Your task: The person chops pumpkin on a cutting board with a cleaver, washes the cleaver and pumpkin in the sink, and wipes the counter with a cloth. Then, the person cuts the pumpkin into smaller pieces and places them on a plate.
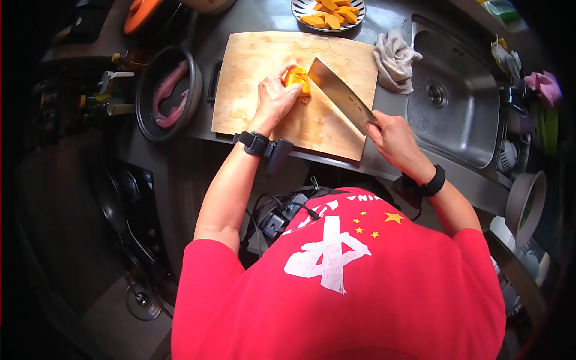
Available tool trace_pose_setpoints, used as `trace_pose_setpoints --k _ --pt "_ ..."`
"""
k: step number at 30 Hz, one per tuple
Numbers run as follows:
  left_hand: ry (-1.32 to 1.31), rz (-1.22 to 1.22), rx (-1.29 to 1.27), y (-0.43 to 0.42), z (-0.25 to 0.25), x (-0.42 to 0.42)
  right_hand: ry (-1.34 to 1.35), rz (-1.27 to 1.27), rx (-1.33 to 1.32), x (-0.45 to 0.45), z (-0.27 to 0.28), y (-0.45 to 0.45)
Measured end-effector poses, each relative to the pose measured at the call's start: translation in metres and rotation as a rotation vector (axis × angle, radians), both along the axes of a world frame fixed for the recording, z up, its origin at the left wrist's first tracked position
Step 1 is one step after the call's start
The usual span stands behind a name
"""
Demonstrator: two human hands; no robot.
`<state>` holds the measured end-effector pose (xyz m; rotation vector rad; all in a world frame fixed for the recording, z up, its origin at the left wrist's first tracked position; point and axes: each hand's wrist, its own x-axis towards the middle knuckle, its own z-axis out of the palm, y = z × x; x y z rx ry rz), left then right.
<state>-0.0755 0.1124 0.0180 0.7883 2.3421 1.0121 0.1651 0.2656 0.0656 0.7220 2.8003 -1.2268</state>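
Note:
An orange piece of pumpkin (pixel 297 80) lies on the wooden cutting board (pixel 252 57). My left hand (pixel 275 97) is closed around its left side, thumb and fingers pressing on it. In my right hand (pixel 393 139) is the handle of a cleaver (pixel 341 95), whose broad blade slants up and left across the board. The blade's far end is just right of the pumpkin; whether it touches I cannot tell. Beyond the board, a striped plate (pixel 296 8) holds several cut pumpkin pieces (pixel 332 14).
A grey cloth (pixel 396 61) sits at the board's right edge, beside a steel sink (pixel 453 129). On the left stands a dark bowl (pixel 144 99) with pinkish tentacle-like pieces (pixel 169 90) in it. An orange-lidded pot (pixel 141 14) is at the upper left.

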Motion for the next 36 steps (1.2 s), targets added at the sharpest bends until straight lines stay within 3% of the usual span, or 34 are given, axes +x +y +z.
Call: trace_pose_setpoints --k 9,14,17,24,27,36 --pt "-0.207 0.011 0.078 -0.005 0.003 -0.003 -0.016 0.068 0.035 -0.009 -0.004 0.002" --pt "-0.222 -0.005 0.065 -0.006 0.007 -0.003 0.03 0.227 0.363 -0.009 0.0 0.007" --pt "-0.248 -0.005 0.072 -0.006 0.009 -0.004 0.078 0.258 0.406 -0.009 0.004 0.007" --pt "-0.37 -0.035 0.153 -0.012 0.001 -0.008 0.021 0.249 0.318 -0.011 0.016 0.003" --pt "-0.332 0.033 0.196 -0.01 0.004 -0.003 0.053 0.181 0.33 -0.012 0.015 0.007" --pt "-0.203 -0.041 0.138 -0.014 -0.007 -0.008 0.068 0.296 0.389 -0.023 0.019 0.02"
